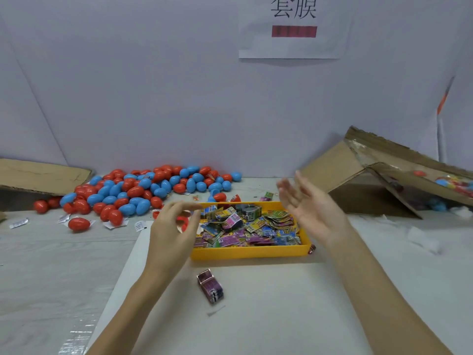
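Tabletop (268, 303), hands (176, 226) (312, 211) at yellow tray (245, 253)

yellow tray (245, 253) | level, mid-table | filled with colourful paper packets (245, 224) | purple box (211, 288) | lying near tray front

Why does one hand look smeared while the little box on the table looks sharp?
Head view: the right hand is blurred, likely from motion, while the left hand and the small box are crisper; the cardboard box at the right edge is soft and stretched by the wide lens; lighting is even, shadows faint.
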